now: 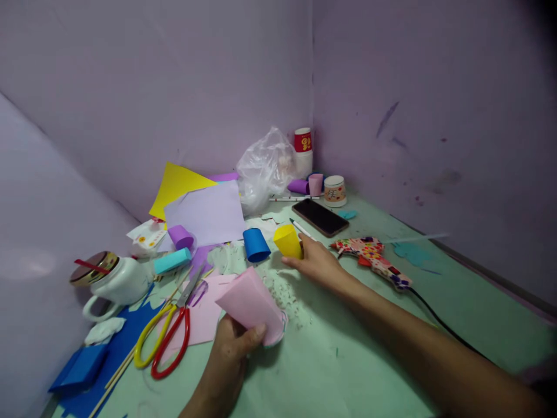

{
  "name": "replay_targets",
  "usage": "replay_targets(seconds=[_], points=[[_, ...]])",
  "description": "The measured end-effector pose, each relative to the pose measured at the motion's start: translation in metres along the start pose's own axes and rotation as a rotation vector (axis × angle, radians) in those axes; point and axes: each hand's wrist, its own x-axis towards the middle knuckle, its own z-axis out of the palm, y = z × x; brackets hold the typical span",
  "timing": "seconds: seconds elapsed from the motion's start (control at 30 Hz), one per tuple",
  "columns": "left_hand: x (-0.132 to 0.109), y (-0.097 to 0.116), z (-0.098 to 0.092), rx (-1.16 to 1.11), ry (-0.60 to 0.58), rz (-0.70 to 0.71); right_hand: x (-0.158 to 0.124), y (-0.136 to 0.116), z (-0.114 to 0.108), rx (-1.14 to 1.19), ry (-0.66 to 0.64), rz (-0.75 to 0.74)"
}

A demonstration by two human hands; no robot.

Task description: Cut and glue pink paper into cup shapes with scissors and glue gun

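My left hand point(232, 354) is closed around a pink paper cup point(253, 305), tilted over the near middle of the table. Farther off, my right hand point(315, 260) has its thumb and fingers at the right side of a small yellow paper cup point(288, 241), apparently gripping it. Just left of that stands a blue paper tube point(256, 244), touched by neither hand. Small crumbs lie on the tabletop between my hands. A flower-patterned glue gun point(369, 255) with a black cord rests right of my right hand.
Scissors point(177, 322) with red and yellow handles lie at left, near a white mug point(119, 281) and blue paper point(115, 354). A phone point(319, 216), clear plastic bag point(263, 171) and stacked paper cups point(303, 154) occupy the back. Walls meet behind the green table point(348, 371).
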Motion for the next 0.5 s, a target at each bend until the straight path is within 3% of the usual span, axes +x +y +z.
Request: replay_targets(seconds=[0.1, 0.27, 0.5], points=[[-0.002, -0.002, -0.004, -0.043, -0.059, -0.052, -0.003, 0.005, -0.003, 0.001, -0.011, 0.007], [-0.001, -0.004, -0.007, -0.017, -0.061, -0.099, -0.009, 0.003, -0.006, -0.021, 0.020, -0.051], [-0.003, -0.005, -0.006, 0.037, -0.088, -0.102, 0.004, 0.003, 0.012, -0.003, 0.164, -0.150]])
